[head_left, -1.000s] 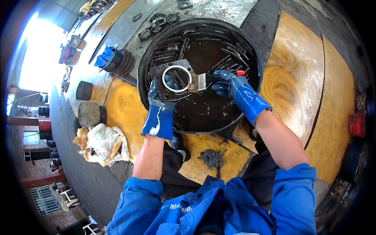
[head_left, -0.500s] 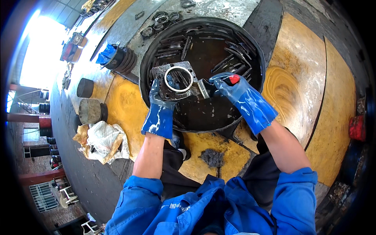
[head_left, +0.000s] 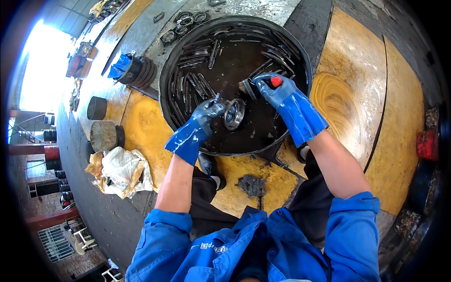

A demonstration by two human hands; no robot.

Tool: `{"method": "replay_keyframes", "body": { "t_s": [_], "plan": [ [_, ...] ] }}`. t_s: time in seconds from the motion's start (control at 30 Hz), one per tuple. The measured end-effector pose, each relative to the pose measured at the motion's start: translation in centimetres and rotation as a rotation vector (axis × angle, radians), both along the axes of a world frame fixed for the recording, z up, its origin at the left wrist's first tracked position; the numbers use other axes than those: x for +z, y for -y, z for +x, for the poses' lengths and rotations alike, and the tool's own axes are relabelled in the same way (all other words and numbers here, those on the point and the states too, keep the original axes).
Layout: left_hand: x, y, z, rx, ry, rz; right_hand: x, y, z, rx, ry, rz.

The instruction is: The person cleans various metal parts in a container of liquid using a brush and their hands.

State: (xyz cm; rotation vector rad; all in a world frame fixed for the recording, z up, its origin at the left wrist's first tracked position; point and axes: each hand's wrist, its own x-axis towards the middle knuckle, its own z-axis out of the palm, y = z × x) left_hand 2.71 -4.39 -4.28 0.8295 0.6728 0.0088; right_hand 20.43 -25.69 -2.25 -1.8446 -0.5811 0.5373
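Note:
In a blue rubber glove, my left hand (head_left: 206, 113) is closed on the edge of a metal flange with a round collar (head_left: 234, 114). The flange is turned nearly edge-on, its ring facing right. My right hand (head_left: 276, 90), gloved alike, grips a brush (head_left: 247, 89) with a red handle end showing at the thumb. The bristles point left, just above the collar and apart from it. Both hands are over a wide round black tub (head_left: 165, 101) of dark liquid, in which several long dark metal pieces (head_left: 197, 85) lie.
Several metal rings (head_left: 186, 20) lie beyond the tub. At left stand a dark bucket with blue plastic (head_left: 129, 70), two short cylinders (head_left: 104, 135) and a crumpled white bag (head_left: 124, 170). A dark clump (head_left: 252, 185) lies on the yellow board between my feet.
My left hand has rotated the flange from face-up to nearly edge-on, moving it slightly lower and to the right. The brush has risen a little with my right hand.

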Motion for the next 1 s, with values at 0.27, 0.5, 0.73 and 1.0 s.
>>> {"method": "replay_keyframes", "body": {
  "t_s": [0.27,0.5,0.73,1.0],
  "plan": [
    [0.4,3.0,1.8,-0.935,-0.010,0.712,-0.2,-0.1,0.3,0.222,-0.014,-0.148],
    [-2.1,3.2,1.4,-1.154,0.033,1.145,-0.7,-0.4,-1.0,0.395,-0.053,-0.378],
    [-4.0,2.7,0.4,-0.995,0.274,1.545,-2.2,-1.1,-1.9,0.369,-0.020,-0.464],
    [-2.5,2.8,-0.3,-0.875,-0.194,1.734,-1.6,-1.9,-2.4,0.382,0.036,-0.499]
  ]
}}
